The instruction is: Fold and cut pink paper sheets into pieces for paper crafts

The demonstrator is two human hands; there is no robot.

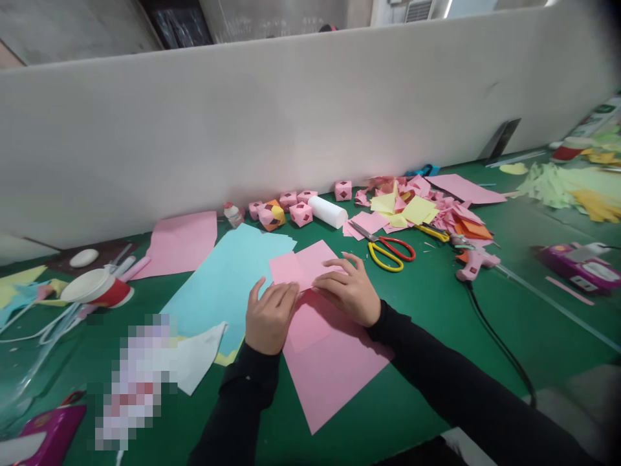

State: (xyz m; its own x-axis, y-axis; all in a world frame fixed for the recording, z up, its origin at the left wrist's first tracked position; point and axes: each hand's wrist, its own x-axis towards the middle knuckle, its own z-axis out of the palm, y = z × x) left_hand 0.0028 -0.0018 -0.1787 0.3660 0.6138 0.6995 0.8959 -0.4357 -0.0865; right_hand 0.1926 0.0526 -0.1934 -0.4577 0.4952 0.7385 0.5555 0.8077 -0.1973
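Observation:
A small sheet of pink paper (pixel 317 255) with a crease across it is between my hands, at the middle of the table. My left hand (pixel 272 314) grips its near left edge, fingers bent and thumb out to the side. From the right, my right hand (pixel 352 288) pinches the same near edge, fingertips close to those of the left. Under both hands lies a larger pink sheet (pixel 334 382) with one corner toward me. Light blue sheets (pixel 208 291) spread beside my left hand. Red-and-yellow-handled scissors (pixel 385 249) rest beyond my right hand.
Folded pink paper cubes (pixel 301 213) and a white roll (pixel 328 212) line the white partition (pixel 272 123). Pink and yellow scraps (pixel 412 200) pile at back right, near a pink glue gun (pixel 475 262) with a black cord. A paper cup (pixel 99 288) stands left on the green table (pixel 427 310).

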